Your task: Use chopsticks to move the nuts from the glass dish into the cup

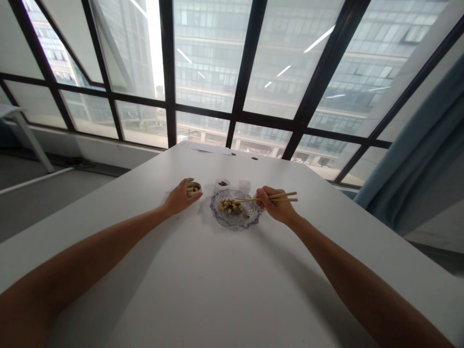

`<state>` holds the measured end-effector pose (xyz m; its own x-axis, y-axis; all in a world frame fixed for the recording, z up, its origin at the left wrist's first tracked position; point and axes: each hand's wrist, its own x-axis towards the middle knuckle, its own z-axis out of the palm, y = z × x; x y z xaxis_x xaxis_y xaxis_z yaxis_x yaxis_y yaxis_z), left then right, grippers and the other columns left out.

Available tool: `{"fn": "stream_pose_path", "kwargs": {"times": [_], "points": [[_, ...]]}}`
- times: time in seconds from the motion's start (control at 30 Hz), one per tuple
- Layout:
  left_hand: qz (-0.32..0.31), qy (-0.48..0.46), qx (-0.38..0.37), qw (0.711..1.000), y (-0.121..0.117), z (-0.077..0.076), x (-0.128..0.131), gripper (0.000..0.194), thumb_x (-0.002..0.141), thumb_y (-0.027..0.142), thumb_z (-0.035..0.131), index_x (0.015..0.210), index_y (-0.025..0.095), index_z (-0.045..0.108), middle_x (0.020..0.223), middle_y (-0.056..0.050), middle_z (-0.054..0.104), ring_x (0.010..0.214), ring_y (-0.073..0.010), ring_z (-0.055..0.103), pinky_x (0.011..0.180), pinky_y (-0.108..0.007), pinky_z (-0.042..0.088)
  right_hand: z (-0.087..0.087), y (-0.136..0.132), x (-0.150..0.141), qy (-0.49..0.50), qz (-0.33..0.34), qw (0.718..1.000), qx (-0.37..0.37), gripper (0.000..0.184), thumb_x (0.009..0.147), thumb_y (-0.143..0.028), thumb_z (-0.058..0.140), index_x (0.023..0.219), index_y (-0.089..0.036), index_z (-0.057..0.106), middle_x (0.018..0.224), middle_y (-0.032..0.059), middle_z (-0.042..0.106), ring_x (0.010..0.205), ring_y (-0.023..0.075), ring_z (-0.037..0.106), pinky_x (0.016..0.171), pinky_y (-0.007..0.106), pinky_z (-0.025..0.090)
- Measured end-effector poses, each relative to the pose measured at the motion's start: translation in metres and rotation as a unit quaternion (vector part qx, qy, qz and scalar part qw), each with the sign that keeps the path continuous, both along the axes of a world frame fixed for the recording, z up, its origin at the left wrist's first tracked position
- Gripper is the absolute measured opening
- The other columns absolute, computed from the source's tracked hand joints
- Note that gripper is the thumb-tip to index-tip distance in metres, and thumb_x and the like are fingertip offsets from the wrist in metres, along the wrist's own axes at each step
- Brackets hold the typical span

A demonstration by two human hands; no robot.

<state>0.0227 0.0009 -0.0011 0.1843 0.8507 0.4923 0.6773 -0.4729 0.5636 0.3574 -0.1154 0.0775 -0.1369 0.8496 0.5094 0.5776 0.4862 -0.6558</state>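
Gripping wooden chopsticks [286,195] with right hand [274,205], closed around the shafts, with thick ends sticking out to the right. Pointing tips left at pale nut-like pieces [230,207] in clear glass dish [234,224]. Can't tell tip contact, too small. Heaped left of centre in the dish, with a darker bit off to the right. Holding small round cup [197,183] with left hand [177,199], pinched between thumb on the near side and fingers on the far side; left of the dish, apart from it, with similar pale pieces inside. Can't tell lifted or resting. Just behind dish: small white container [222,189] with dark pieces, then whitish container [245,185] to its right, contents unclear. All on white table [195,290]. Near far edge: paper sheets [205,147], plus round brown spot [254,158] to their right. Beyond: black-framed windows [206,53], blue curtain [427,135] at right.
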Motion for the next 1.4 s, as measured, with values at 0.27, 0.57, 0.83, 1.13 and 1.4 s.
{"fn": "stream_pose_path", "kwargs": {"times": [0.27,0.57,0.83,1.13,1.4], "points": [[0.002,0.003,-0.002,1.000,-0.001,0.001,0.000,0.062,0.084,0.052,0.068,0.133,0.020,0.050,0.123,-0.013,0.070,0.112,-0.0277,0.068,0.101,-0.045,0.052,-0.008,0.005,-0.004,-0.024,0.005,1.000,-0.007,0.055,0.094,-0.069,0.051,0.068,-0.022,0.060,0.059,0.0036,0.068,0.048,0.0168,0.063,0.044,0.026,0.047],[-0.006,-0.006,0.000,1.000,-0.002,0.001,0.000,0.060,0.083,0.051,0.069,0.132,0.021,0.051,0.124,-0.014,0.069,0.113,-0.0280,0.068,0.102,-0.046,0.052,-0.015,0.003,0.001,0.029,-0.016,0.999,0.004,0.055,0.092,-0.072,0.053,0.070,-0.023,0.063,0.059,0.0033,0.068,0.046,0.0175,0.063,0.044,0.027,0.051],[-0.008,-0.017,0.007,1.000,-0.003,0.001,0.001,0.064,0.080,0.050,0.072,0.133,0.021,0.050,0.122,-0.014,0.070,0.110,-0.0276,0.068,0.100,-0.046,0.053,-0.025,0.011,0.008,0.258,-0.087,0.962,-0.009,0.063,0.079,-0.084,0.056,0.069,-0.023,0.059,0.054,0.0055,0.068,0.038,0.0185,0.058,0.036,0.030,0.047],[-0.014,-0.030,0.011,0.999,-0.002,0.001,0.000,0.066,0.079,0.053,0.073,0.131,0.020,0.050,0.121,-0.013,0.071,0.106,-0.0262,0.070,0.098,-0.044,0.055,-0.035,0.018,0.018,0.360,-0.115,0.924,-0.057,0.063,0.068,-0.086,0.066,0.067,-0.023,0.058,0.052,0.0051,0.067,0.036,0.0187,0.056,0.033,0.031,0.045],[0.029,0.009,-0.028,0.999,0.005,0.008,-0.005,0.071,0.079,0.055,0.071,0.136,0.020,0.048,0.126,-0.015,0.069,0.108,-0.0303,0.069,0.097,-0.047,0.054,-0.013,0.016,0.035,0.322,-0.116,0.940,0.018,0.061,0.078,-0.083,0.060,0.068,-0.022,0.059,0.053,0.0066,0.068,0.036,0.0179,0.057,0.035,0.030,0.047]]}}
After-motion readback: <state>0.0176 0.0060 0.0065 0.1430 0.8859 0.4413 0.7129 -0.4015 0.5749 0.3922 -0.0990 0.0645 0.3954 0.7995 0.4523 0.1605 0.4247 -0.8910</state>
